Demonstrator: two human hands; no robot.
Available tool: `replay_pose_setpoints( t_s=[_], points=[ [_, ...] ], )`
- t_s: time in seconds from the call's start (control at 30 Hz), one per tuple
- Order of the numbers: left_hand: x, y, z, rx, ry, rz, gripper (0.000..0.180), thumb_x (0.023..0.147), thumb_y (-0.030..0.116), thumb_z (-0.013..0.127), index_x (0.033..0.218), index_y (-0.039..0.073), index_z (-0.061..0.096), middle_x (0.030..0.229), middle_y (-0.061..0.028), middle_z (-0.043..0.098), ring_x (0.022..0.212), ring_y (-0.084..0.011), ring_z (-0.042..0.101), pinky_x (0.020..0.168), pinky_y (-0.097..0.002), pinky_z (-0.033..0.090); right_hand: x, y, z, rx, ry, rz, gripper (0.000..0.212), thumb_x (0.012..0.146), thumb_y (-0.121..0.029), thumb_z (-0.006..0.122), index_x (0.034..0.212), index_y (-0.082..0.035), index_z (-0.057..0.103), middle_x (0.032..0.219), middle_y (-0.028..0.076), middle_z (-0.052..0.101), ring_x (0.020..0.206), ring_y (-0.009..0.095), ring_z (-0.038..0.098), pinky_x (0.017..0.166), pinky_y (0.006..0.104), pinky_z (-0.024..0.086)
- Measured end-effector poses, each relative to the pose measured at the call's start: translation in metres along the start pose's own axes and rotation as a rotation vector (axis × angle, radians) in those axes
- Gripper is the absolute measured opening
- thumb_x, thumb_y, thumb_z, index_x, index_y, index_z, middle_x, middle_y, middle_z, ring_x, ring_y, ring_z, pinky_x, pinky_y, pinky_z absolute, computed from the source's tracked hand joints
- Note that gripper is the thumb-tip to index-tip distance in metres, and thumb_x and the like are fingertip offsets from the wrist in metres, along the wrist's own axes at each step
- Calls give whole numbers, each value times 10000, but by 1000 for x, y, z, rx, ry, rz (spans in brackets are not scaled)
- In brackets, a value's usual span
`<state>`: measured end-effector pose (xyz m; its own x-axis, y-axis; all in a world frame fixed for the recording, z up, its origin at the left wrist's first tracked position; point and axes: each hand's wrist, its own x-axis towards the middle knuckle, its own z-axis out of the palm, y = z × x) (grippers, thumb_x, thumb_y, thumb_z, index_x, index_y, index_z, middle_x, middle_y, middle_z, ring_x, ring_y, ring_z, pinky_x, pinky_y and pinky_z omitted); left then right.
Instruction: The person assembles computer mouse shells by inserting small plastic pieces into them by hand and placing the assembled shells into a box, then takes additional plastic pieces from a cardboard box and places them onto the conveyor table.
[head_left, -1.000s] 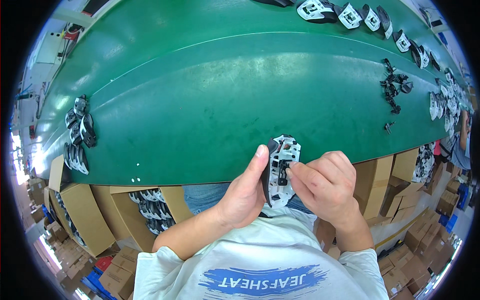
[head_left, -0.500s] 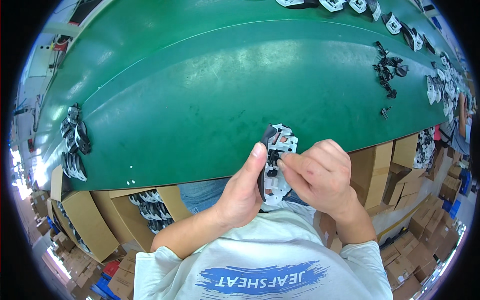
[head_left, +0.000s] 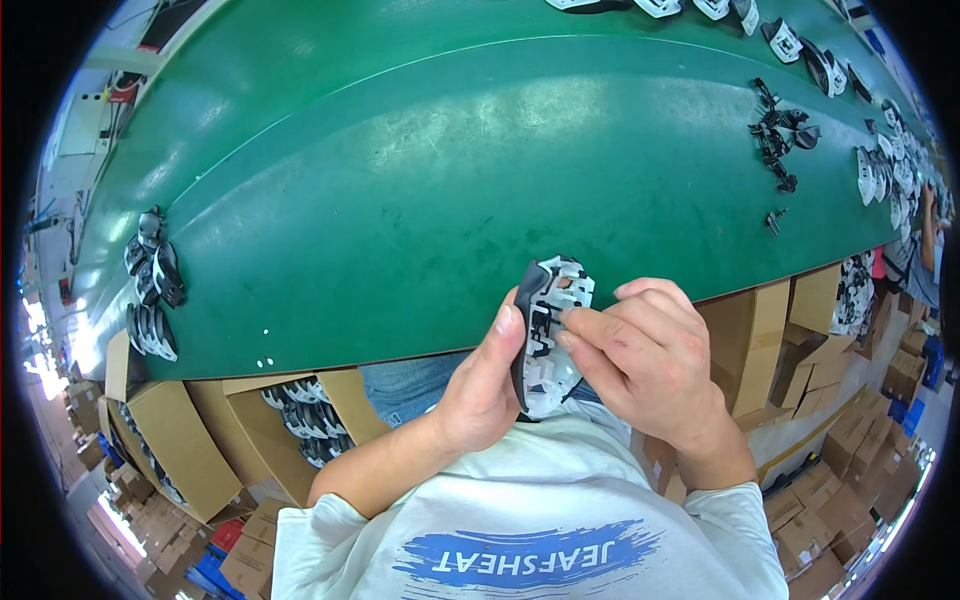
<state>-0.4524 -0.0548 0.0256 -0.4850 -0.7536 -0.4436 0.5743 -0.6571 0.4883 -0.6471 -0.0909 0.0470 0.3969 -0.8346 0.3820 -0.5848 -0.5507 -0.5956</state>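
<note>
At the table's near edge, my left hand [head_left: 483, 388] is closed round a white-and-black plastic housing [head_left: 556, 382]. The thumb lies along its dark outer side, and its ribbed inside with cut-outs faces up. Small black fittings [head_left: 541, 328] sit in the middle of the housing. My right hand [head_left: 648, 352] reaches in from the right, fingers curled, with thumb and forefinger pinched at the housing beside these fittings. What lies between those fingertips is too small and covered to make out.
Loose black plastic parts [head_left: 775, 140] lie on the green table [head_left: 400, 220] at the right. More housings stand at the far right [head_left: 875, 175], the back edge and the left [head_left: 152, 330]. Cardboard boxes [head_left: 185, 440] line the near edge; one holds several housings [head_left: 308, 422].
The housing has tilted and come slightly nearer me in my left hand. My right fingertips remain at its middle, with the thumb shifted a little lower.
</note>
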Motion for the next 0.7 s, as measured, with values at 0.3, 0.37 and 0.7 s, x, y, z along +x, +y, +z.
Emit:
replay_pose_setpoints(
  t_s=[0.3,0.37,0.7],
  points=[
    [4,10,-1,-102,-89,17,676,1146,551,368,1670,132,291,1526,-46,537,1400,-176,530,1175,-390,436,-9,-15,-14,-189,-110,16,454,845,-349,841,1260,-173,784,1016,-14,617,937,189,607,1098,544,445],
    [4,8,-4,-107,-116,15,685,1147,538,379,1685,131,260,1538,-48,523,1411,-176,518,1181,-387,425,-7,-17,-16,-241,-130,1,453,846,-362,832,1255,-174,784,1020,-17,615,937,185,609,1126,564,421],
    [0,13,-10,148,-51,69,781,1124,531,427,1710,87,161,1557,-85,450,1453,-187,426,1222,-388,329,-4,-21,-11,-233,-272,5,555,813,-357,854,1336,-199,758,1069,7,631,1009,227,626,1217,614,333]
  ],
)
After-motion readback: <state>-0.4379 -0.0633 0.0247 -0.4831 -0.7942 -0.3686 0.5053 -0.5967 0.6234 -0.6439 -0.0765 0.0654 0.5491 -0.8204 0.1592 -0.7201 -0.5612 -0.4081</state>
